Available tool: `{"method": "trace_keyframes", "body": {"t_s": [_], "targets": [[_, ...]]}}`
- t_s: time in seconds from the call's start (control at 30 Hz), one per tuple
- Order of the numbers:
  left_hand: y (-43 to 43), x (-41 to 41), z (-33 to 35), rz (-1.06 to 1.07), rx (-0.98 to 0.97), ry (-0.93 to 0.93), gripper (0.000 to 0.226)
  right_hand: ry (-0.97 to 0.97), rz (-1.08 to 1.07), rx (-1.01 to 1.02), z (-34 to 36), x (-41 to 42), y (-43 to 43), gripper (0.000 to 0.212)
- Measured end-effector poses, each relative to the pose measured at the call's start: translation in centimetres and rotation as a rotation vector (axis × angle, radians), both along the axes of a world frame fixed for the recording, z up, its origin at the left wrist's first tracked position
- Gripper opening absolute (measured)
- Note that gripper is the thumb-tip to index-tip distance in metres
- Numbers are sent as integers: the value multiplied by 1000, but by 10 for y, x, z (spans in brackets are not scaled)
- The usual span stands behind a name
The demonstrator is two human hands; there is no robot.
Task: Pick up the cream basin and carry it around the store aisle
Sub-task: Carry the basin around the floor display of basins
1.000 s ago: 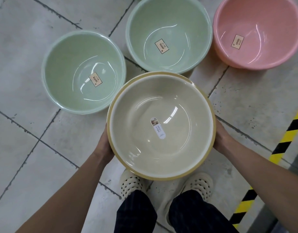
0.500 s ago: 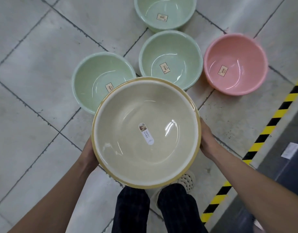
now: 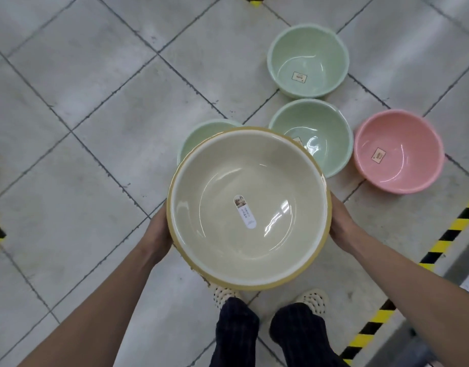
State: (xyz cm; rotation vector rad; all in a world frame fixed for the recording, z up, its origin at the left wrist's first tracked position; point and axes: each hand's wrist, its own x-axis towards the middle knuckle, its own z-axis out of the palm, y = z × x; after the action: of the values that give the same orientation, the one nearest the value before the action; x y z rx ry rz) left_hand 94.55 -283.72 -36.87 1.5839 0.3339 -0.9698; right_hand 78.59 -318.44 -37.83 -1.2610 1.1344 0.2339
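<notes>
The cream basin (image 3: pixel 281 181), round with a tan outer rim and a white label inside, is held up off the floor in front of me. My left hand (image 3: pixel 159 229) grips its left side below the rim. My right hand (image 3: pixel 340 225) grips its right side. Most of the fingers of both hands are hidden under the basin. My feet in pale perforated shoes show below it.
Three green basins (image 3: pixel 307 62) (image 3: pixel 323 139) (image 3: pixel 199 139) and a pink basin (image 3: pixel 398 152) sit on the grey tiled floor ahead and to the right. A yellow-black hazard stripe (image 3: pixel 445 239) runs diagonally at the right, beside a darker strip of floor.
The cream basin has risen higher off the floor, still in both hands. The floor basins now look smaller and lie further up and right, and a third green basin is fully visible.
</notes>
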Motion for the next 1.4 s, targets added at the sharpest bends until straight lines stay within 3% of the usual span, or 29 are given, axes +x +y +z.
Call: {"method": "trace_keyframes", "body": {"t_s": [0.27,0.7,0.83,1.07,1.4], "targets": [[0,52,-6,68,14,70,32,31,37,17,-10,53,-6,34],[-7,120,-73,311,2,99,22,36,118,118,-86,154,-15,40],[1,145,-102,314,-39,81,22,36,115,132,-117,178,-7,48],[9,184,-161,300,-37,124,25,-13,48,136,-169,201,6,23],[2,215,-228,237,-52,202,24,-66,-49,180,-223,206,17,32]]}}
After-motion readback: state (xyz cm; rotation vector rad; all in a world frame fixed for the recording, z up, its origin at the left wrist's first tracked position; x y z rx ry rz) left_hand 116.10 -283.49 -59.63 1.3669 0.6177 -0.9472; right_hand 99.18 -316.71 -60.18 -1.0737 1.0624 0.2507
